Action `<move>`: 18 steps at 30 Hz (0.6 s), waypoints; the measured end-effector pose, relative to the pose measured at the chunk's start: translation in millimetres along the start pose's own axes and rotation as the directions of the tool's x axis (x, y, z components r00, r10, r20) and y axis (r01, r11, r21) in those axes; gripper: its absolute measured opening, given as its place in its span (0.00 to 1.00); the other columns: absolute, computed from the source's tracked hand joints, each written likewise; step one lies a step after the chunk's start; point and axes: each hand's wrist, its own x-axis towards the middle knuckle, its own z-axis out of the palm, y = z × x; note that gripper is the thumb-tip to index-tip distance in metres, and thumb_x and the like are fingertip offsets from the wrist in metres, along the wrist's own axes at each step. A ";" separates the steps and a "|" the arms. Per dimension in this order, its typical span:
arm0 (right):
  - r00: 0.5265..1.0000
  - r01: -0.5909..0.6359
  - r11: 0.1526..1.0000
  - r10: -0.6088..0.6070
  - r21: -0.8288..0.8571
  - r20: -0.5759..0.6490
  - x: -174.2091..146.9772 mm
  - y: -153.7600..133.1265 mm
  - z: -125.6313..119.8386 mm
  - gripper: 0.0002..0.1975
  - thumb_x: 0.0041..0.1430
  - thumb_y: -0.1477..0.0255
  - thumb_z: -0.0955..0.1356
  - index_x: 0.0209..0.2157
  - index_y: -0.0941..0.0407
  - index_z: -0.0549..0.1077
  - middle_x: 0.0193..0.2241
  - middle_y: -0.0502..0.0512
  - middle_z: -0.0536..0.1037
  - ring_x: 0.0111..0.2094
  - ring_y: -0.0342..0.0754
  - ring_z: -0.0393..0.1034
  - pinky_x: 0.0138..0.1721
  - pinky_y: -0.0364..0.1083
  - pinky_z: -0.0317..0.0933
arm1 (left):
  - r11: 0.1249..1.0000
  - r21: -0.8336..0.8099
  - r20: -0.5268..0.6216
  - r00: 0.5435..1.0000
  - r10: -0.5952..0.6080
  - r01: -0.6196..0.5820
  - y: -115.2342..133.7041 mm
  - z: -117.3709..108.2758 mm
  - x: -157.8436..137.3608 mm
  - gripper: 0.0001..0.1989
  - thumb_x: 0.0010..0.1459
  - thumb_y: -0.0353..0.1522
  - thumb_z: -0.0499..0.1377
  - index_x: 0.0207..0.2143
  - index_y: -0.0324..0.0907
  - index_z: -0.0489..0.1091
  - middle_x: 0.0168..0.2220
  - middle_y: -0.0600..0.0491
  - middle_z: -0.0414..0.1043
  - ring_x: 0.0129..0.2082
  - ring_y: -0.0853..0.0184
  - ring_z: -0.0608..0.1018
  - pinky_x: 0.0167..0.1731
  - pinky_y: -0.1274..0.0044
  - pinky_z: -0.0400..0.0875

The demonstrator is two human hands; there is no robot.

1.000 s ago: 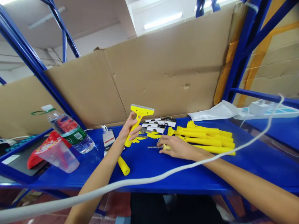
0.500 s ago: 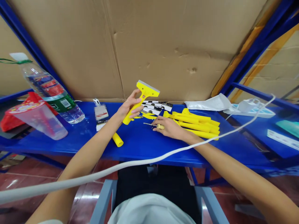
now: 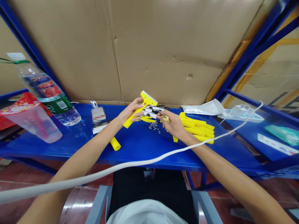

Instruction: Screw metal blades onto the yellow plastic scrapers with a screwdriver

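head camera | facing forward and down | near blue table (image 3: 137,146)

Bright, diffuse indoor light; white glare on floor (image 3: 78,200); faint shadow across cardboard (image 3: 163,46); edges stretched; small details soft.

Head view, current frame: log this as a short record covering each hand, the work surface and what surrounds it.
left hand: grips a yellow scraper by its handle, head end pointing up
right hand: holds a screwdriver with a pale handle
between hands: small loose pieces, probably screws, on the blue tabletop
beside right hand: pile of yellow scraper handles
far left: water bottle, translucent plastic cup
foreground: white cable crossing the view
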 end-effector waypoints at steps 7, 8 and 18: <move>0.969 0.023 0.997 -0.004 0.074 -0.249 6.9 0.5 -11.7 0.13 0.71 0.57 0.72 0.41 0.53 0.80 0.35 0.55 0.85 0.35 0.52 0.79 0.40 0.50 0.69 | 0.991 0.109 0.069 0.994 -0.087 0.079 -8.5 -0.9 2.0 0.22 0.63 0.30 0.67 0.55 0.47 0.64 0.41 0.52 0.78 0.14 0.79 0.66 0.09 0.85 0.55; 0.969 0.029 0.997 -0.012 0.068 -0.248 6.9 1.7 -11.7 0.14 0.71 0.57 0.72 0.41 0.53 0.81 0.35 0.55 0.85 0.34 0.52 0.78 0.40 0.50 0.69 | 0.989 0.118 0.071 0.993 -0.097 0.089 -9.2 0.1 1.5 0.22 0.63 0.30 0.68 0.55 0.47 0.63 0.39 0.53 0.78 0.14 0.79 0.66 0.10 0.85 0.55; 0.978 0.108 0.991 -0.091 0.083 -0.189 9.3 5.8 -12.3 0.15 0.70 0.56 0.72 0.38 0.53 0.82 0.43 0.59 0.76 0.45 0.54 0.75 0.49 0.54 0.69 | 0.960 0.247 0.113 0.981 -0.159 0.127 -10.1 14.5 -4.1 0.22 0.63 0.32 0.68 0.54 0.48 0.62 0.28 0.60 0.72 0.13 0.76 0.67 0.11 0.86 0.57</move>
